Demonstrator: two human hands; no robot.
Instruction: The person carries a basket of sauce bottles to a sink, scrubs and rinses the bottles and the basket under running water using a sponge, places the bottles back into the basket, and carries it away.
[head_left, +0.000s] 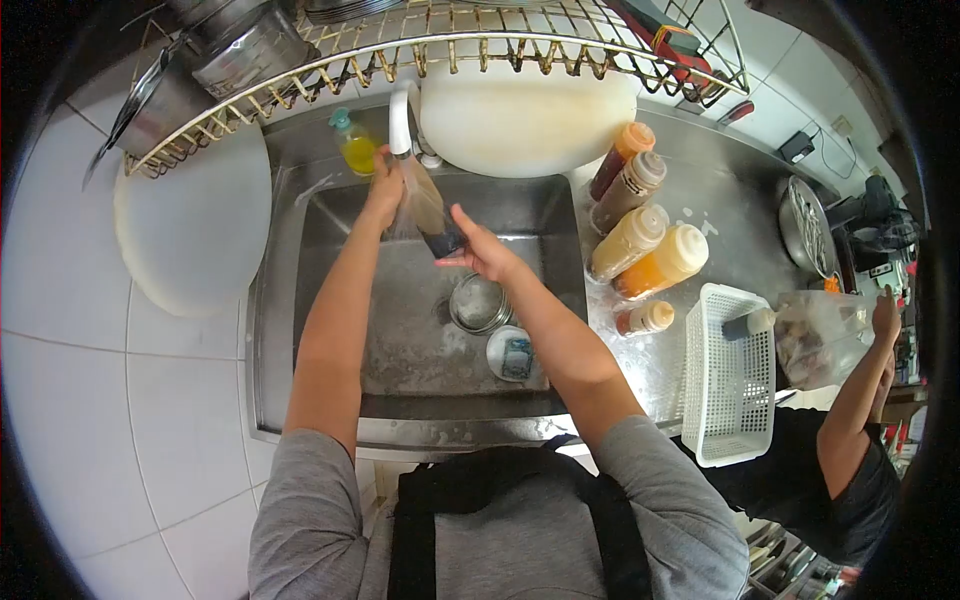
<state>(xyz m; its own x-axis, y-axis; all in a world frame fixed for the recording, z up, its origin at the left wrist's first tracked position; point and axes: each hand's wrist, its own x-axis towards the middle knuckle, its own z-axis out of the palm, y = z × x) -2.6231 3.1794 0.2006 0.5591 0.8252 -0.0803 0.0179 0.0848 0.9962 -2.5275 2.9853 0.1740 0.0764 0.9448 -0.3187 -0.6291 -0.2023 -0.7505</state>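
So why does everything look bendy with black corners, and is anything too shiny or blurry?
In the head view, wide-lens-like distortion bows the wire rack and white tiles, with black corners; in that same view, glare whitens the steel counter beside the squeeze bottles, and the bottle by the right hand looks smeary, perhaps from water or motion.

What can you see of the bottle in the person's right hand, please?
The bottle is long and slim, apparently translucent plastic, brownish along its body and dark at the lower end. It slants over the sink, beneath the white faucet. The right hand holds the dark end; the left hand is at the upper end.
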